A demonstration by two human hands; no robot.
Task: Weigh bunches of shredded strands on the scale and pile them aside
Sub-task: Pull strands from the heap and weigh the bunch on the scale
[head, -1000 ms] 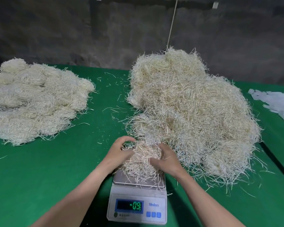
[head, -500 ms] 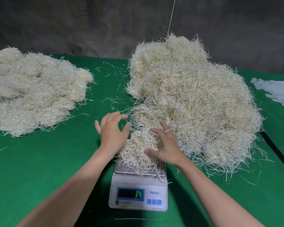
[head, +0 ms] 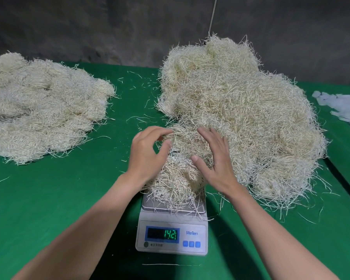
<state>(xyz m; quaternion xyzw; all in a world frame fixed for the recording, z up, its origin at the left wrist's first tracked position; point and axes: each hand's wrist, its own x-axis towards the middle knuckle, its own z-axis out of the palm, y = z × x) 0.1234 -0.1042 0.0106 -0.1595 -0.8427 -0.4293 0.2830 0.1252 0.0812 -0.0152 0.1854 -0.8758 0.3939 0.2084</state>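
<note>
A white digital scale [head: 172,237] stands at the near middle of the green table; its display reads 14.21. A bunch of pale shredded strands [head: 177,180] lies on its steel pan and spills over the edges. My left hand [head: 148,152] hovers at the bunch's left side, fingers loosely bent, fingertips touching strands. My right hand [head: 216,158] lies flat on the top right of the bunch with fingers spread. Behind and to the right rises the big loose heap of strands [head: 240,110]. The pile of weighed bunches [head: 40,106] lies at the left.
Green cloth covers the table [head: 49,199]. Loose strands are scattered between the two piles. Pale plastic pieces [head: 343,108] lie at the far right edge. A dark wall stands behind the table, and a dark gap runs along the right.
Both hands let go of the bunch and moved up over it with fingers spread. The display went from -0.91 to 14.21.
</note>
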